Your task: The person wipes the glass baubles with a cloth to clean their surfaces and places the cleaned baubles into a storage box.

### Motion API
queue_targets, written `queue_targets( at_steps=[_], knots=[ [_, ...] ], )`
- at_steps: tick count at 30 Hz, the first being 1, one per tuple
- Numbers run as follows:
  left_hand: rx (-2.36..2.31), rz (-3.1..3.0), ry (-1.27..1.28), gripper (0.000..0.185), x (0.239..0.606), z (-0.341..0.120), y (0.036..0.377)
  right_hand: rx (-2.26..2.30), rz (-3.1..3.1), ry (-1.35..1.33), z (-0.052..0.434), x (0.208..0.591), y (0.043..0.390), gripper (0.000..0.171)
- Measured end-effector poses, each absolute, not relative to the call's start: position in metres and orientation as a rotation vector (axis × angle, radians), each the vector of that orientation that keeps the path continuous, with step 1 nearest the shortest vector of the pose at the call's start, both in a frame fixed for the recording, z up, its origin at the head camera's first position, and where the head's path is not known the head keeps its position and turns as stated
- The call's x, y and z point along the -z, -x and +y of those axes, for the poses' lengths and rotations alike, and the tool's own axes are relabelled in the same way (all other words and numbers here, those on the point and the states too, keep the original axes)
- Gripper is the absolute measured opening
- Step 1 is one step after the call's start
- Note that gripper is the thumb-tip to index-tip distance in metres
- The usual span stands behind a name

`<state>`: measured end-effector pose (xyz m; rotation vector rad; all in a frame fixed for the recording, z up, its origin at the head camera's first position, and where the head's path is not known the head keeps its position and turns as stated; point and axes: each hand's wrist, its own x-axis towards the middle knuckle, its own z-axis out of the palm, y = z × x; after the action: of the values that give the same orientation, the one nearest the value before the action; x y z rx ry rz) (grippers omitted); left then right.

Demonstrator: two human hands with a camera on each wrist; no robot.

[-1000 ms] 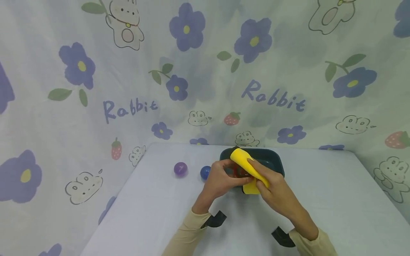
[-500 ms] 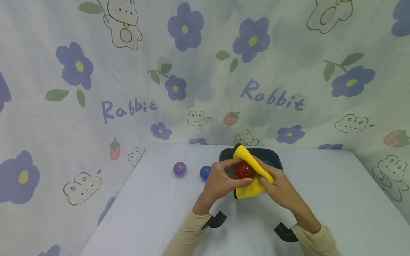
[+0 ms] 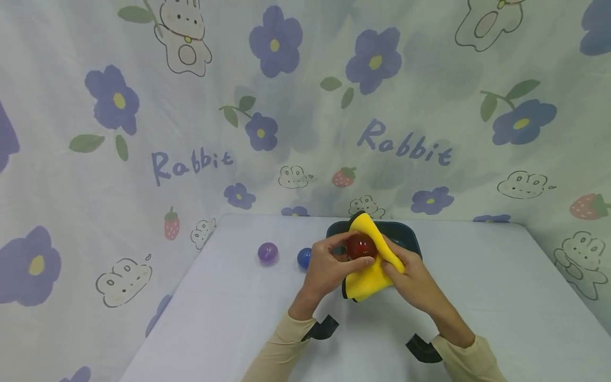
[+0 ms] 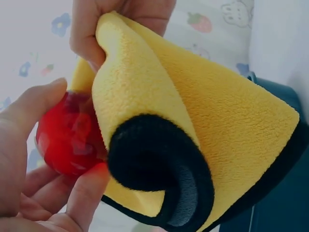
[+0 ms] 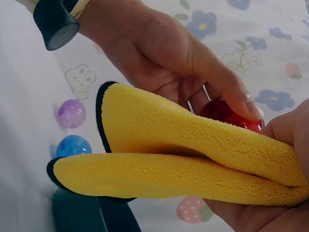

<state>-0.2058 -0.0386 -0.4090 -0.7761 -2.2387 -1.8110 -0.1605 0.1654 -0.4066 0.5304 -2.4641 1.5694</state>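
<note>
Yellow microfibre with a black edge fills my feed: one cloth (image 3: 369,273), folded over on itself, its long axis running from near me up and away toward the backdrop, with the far corner peaking above the bin. I count two hands, three balls, one cloth and one bin. My left hand (image 3: 329,268) curls thumb and fingers round the one red ball (image 3: 360,246), which sits pressed against the cloth's inner face above the table (image 3: 215,318). My right hand (image 3: 410,276) pinches the cloth's fold from the right side, fingers wrapped over the yellow pile. In the left wrist view the cloth's black-edged corner curls toward the camera beside the red ball. Just behind both hands stands one dark teal bin (image 3: 406,236). Left of it, resting on the table, lie one blue ball (image 3: 304,257) and, further left, one purple ball (image 3: 268,252), close but apart.
</note>
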Motion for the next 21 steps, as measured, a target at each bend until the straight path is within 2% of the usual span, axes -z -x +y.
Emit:
queue_targets(
  at_steps=[9, 21],
  knots=[
    [1.850, -2.217, 0.674, 0.049, 0.4130, -0.0352, 0.2078, -1.593, -2.474, -0.509, 0.1619, 0.4043, 0.1585, 0.058],
    [1.784, -2.305, 0.585, 0.062, 0.4128, -0.0382, 0.2117, -1.412, -2.494, -0.463, 0.1587, 0.4009, 0.1540, 0.058]
  ],
)
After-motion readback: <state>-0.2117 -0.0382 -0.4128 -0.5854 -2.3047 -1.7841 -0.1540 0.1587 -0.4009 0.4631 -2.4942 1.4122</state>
